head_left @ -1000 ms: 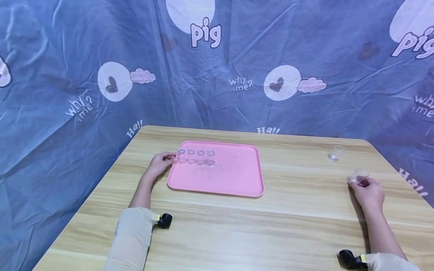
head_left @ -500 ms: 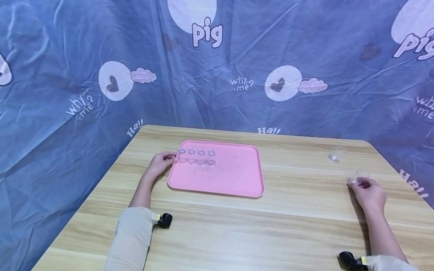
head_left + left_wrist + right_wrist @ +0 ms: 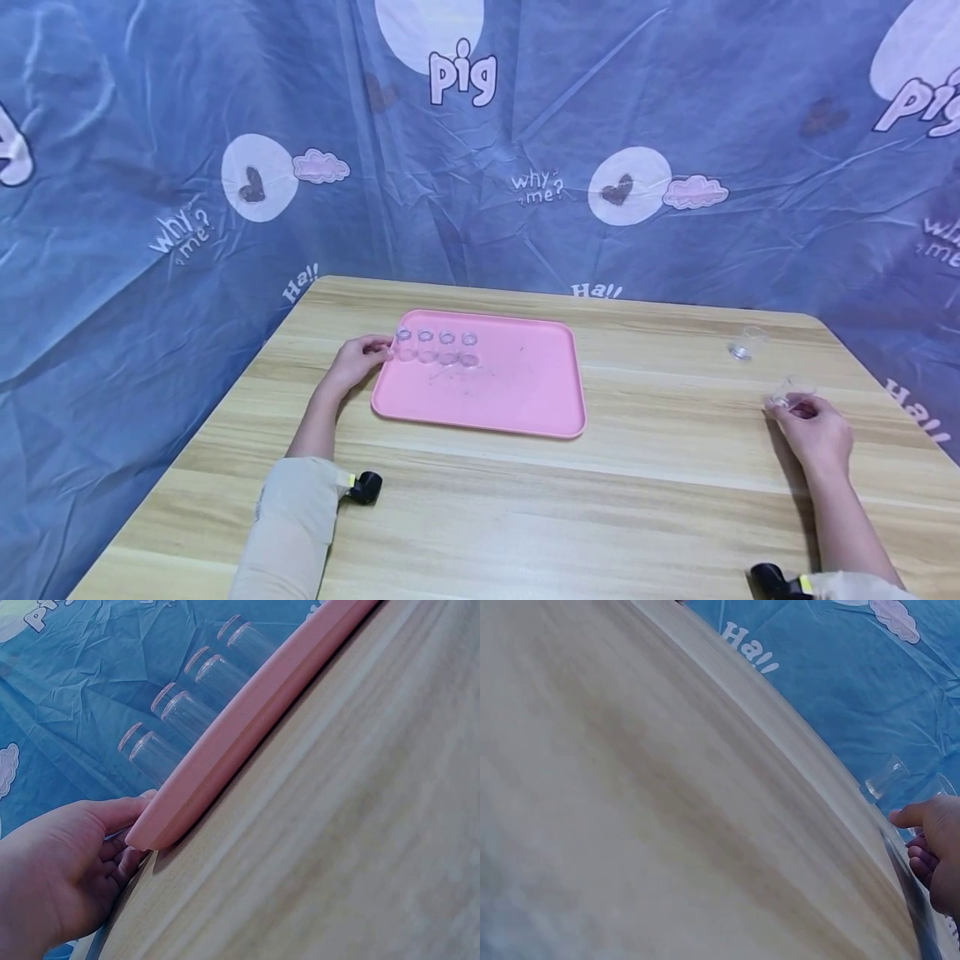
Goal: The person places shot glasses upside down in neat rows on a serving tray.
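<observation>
In the head view my left hand (image 3: 358, 362) is at the left end of a pink tray (image 3: 517, 400). The left wrist view shows it pinching the tray's edge (image 3: 191, 799), thumb above and fingers curled beneath. Several small clear glasses (image 3: 447, 348) stand in a row on the tray, close to that hand, apparently upside down with their thick ends up. Over at the right of the table, my right hand (image 3: 816, 431) grips another clear glass (image 3: 793, 388) low down, its wide mouth up. The fingers partly hide this glass.
One more clear glass (image 3: 747, 343) stands behind the right hand, towards the table's far right corner. Wood-patterned table (image 3: 525, 517) lies between tray and right hand. A blue printed cloth (image 3: 450, 192) hangs behind the table and along its left side.
The view has shifted very slightly. Both hands, the tray and the glasses otherwise keep their places.
</observation>
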Motion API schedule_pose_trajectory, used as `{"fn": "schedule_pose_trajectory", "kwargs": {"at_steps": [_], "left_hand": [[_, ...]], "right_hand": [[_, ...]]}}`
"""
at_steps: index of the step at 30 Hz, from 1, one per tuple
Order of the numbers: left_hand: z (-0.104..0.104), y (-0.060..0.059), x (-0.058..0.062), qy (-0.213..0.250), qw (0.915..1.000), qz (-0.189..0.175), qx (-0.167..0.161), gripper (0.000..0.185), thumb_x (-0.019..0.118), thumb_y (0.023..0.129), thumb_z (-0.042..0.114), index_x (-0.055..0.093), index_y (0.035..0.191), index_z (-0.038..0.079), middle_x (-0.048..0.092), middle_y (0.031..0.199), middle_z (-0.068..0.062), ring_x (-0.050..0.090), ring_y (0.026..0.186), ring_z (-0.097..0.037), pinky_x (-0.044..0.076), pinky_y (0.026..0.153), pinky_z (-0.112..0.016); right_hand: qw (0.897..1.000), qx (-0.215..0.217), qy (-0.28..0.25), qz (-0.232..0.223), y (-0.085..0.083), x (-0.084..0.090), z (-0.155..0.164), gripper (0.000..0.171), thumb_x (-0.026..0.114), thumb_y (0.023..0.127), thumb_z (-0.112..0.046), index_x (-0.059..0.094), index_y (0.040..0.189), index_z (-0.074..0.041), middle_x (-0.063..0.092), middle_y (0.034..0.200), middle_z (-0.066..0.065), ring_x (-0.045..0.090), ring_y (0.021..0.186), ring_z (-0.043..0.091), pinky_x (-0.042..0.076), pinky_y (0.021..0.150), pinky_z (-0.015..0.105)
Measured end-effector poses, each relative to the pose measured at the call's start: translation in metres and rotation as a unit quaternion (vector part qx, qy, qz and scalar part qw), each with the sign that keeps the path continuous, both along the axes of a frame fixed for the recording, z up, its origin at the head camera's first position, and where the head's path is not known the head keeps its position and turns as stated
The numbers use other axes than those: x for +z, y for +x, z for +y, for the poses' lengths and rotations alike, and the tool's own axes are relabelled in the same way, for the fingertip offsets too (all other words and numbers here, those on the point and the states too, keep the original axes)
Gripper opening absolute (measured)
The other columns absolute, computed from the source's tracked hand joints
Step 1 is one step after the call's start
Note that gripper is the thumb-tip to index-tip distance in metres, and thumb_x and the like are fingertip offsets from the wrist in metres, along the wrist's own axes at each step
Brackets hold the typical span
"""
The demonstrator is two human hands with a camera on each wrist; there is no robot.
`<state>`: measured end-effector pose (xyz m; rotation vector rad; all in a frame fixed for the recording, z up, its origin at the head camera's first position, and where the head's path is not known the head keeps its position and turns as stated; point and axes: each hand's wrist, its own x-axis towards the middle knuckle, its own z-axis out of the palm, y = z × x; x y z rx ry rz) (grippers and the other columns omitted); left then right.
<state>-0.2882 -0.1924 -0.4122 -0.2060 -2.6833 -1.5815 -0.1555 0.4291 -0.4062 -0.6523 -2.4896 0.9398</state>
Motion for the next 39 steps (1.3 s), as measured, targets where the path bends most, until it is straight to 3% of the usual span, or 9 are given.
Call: {"fn": "schedule_pose_trajectory", "kwargs": {"at_steps": [10, 17, 23, 39], "left_hand": [[0.0, -0.001, -0.002, 0.004, 1.0, -0.001, 0.004, 0.034, 0.061, 0.086, 0.007, 0.057, 0.117, -0.008, 0.06, 0.101, -0.02, 0.053, 0.094, -0.029, 0.043, 0.084, -0.035], [0.001, -0.003, -0.004, 0.003, 1.0, -0.004, 0.003, 0.035, 0.061, 0.087, 0.007, 0.056, 0.117, -0.008, 0.06, 0.104, -0.02, 0.052, 0.096, -0.03, 0.042, 0.086, -0.037], [0.003, -0.001, -0.003, 0.008, 0.9999, -0.007, 0.001, 0.034, 0.06, 0.087, 0.006, 0.056, 0.117, -0.009, 0.06, 0.104, -0.021, 0.053, 0.097, -0.031, 0.042, 0.088, -0.038], [0.001, 0.002, 0.002, 0.006, 1.0, 0.001, 0.004, 0.033, 0.06, 0.086, 0.004, 0.056, 0.116, -0.01, 0.06, 0.101, -0.022, 0.053, 0.094, -0.031, 0.042, 0.085, -0.037]], "right_hand": [[0.999, 0.04, -0.009, 0.025, -0.002, 0.011, -0.012, 0.039, 0.065, 0.084, -0.023, 0.057, 0.104, 0.008, 0.043, 0.063, -0.028, 0.04, 0.058, -0.01, 0.035, 0.054, 0.013], [0.996, 0.065, -0.046, 0.037, -0.003, 0.021, -0.026, 0.022, 0.067, 0.083, -0.024, 0.059, 0.092, -0.005, 0.048, 0.065, -0.027, 0.045, 0.061, -0.01, 0.039, 0.053, 0.009], [0.995, 0.09, -0.005, 0.031, -0.006, 0.029, -0.04, 0.037, 0.067, 0.083, -0.025, 0.058, 0.102, 0.006, 0.047, 0.067, -0.026, 0.043, 0.061, -0.011, 0.037, 0.053, 0.011], [0.981, 0.183, 0.007, 0.066, -0.018, 0.053, -0.083, 0.032, 0.07, 0.081, -0.02, 0.059, 0.099, 0.004, 0.052, 0.07, -0.025, 0.047, 0.065, -0.014, 0.04, 0.053, 0.01]]}}
